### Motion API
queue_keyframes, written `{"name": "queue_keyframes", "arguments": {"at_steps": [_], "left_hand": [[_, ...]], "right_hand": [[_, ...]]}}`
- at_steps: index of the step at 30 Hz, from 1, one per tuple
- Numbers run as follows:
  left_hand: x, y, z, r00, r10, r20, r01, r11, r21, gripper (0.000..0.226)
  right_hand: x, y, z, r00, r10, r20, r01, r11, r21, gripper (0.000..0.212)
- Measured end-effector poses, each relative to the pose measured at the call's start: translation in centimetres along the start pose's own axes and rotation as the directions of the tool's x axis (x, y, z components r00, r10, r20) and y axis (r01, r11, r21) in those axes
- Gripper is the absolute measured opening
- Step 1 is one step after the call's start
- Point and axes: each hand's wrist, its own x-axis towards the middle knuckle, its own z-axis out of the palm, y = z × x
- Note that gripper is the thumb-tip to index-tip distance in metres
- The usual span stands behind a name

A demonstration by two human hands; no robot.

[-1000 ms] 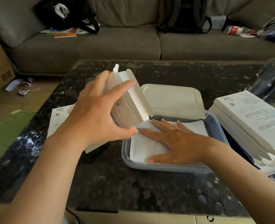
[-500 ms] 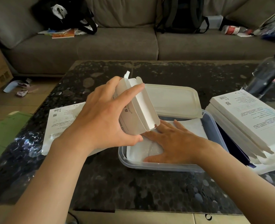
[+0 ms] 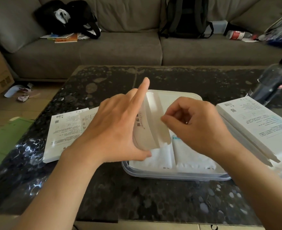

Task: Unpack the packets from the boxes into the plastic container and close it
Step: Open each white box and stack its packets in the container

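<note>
My left hand (image 3: 117,128) grips a white cardboard box (image 3: 147,130) tilted above the left end of the clear plastic container (image 3: 170,175), index finger pointing up. My right hand (image 3: 198,125) hovers over the container, its curled fingertips at the box's open flap; whether it pinches the flap I cannot tell. White packets (image 3: 191,158) lie flat inside the container. The container's white lid (image 3: 183,98) rests behind it, partly hidden by my hands.
Flattened white boxes (image 3: 65,128) lie on the dark table (image 3: 137,196) to the left. A stack of white boxes (image 3: 256,128) sits to the right, with a dark bottle (image 3: 273,82) behind it. A sofa with bags lies beyond.
My right hand lifted off the packets in the container and rose to the box's flap. My left hand shifted the box rightward over the container.
</note>
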Motion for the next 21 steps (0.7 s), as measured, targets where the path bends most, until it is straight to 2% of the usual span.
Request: {"name": "queue_keyframes", "arguments": {"at_steps": [3,7,10,21], "left_hand": [[0.0,0.8,0.3,0.999,0.048,-0.019,-0.047,0.997,0.057,0.155],[0.2,1.8,0.7,0.994,0.101,-0.036,-0.096,0.987,0.127,0.146],[0.3,2.4,1.2,0.994,0.102,-0.036,-0.095,0.983,0.156,0.142],[0.5,2.1,1.5,0.997,0.071,-0.033,-0.065,0.984,0.168,0.139]], "right_hand": [[-0.4,-0.5,1.0,0.996,0.056,0.072,-0.06,0.997,0.05,0.016],[-0.3,0.1,2.0,0.99,0.12,0.077,-0.112,0.988,-0.103,0.019],[-0.1,0.4,2.3,0.987,0.145,0.072,-0.132,0.979,-0.152,0.016],[0.6,0.2,1.0,0.93,0.287,0.231,-0.293,0.956,-0.007,0.008]]}}
